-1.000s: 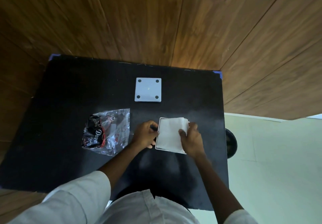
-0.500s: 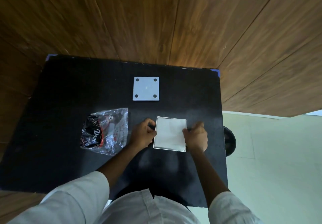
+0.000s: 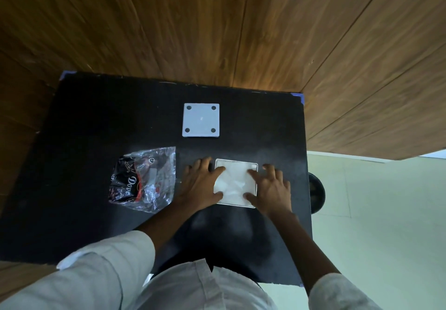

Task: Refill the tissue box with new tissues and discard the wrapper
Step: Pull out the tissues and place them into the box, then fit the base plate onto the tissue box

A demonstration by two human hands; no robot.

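A square white tissue box [image 3: 253,165] lies open on the black table, filled with white tissues [image 3: 235,184]. My left hand [image 3: 200,184] rests on the box's left side, fingers spread, with fingertips on the tissues. My right hand [image 3: 271,189] mirrors it on the right side, fingers spread, thumb and forefinger pressing the tissues. The box's flat white lid [image 3: 201,120], with four dark round pads at its corners, lies farther back. The crumpled clear wrapper [image 3: 143,179] with black and red print lies to the left of my left hand.
The black table [image 3: 96,121] stands against a wooden panelled wall [image 3: 217,25]. A dark round object [image 3: 317,192] sits on the pale floor just past the table's right edge.
The tissue stack went down flat into the box. Both hands moved from gripping the box's sides to lying spread on top of the tissues.
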